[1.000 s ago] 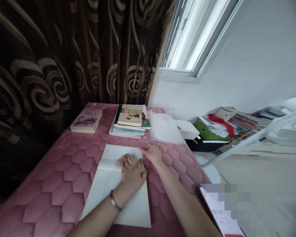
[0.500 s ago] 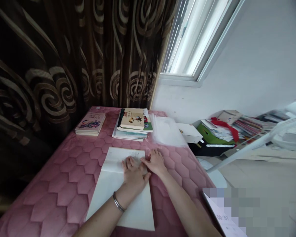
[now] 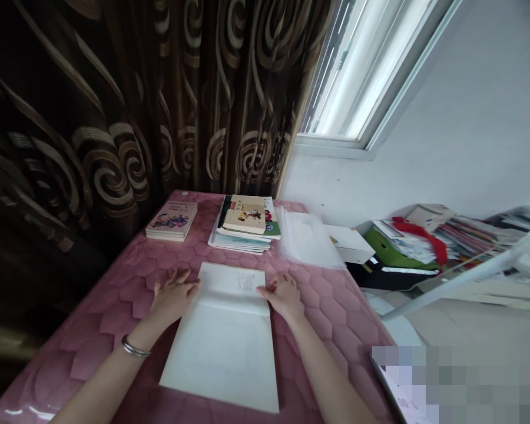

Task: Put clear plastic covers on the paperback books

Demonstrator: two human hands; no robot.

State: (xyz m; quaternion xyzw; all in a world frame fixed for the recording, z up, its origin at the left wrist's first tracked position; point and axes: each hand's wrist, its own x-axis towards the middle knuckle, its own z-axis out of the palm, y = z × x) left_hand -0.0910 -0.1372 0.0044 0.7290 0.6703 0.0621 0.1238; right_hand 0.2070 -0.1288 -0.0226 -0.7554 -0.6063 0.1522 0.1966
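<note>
A white open book or folded sheet lies flat on the pink quilted table, with a fold line across its far part and small print near the far right corner. My left hand, with a metal bangle on the wrist, rests at the book's left edge with its fingers spread. Fingers apart, my right hand lies at the right edge, touching the page near the fold. Neither hand holds anything.
At the table's far side lie a thin picture book, a stack of books and a pile of clear plastic sleeves. A dark patterned curtain hangs behind. Right of the table are a white box and heaped books and papers on the floor.
My left hand slid off the middle of the page to its left edge. My right hand stayed at the right edge. The view shifted slightly.
</note>
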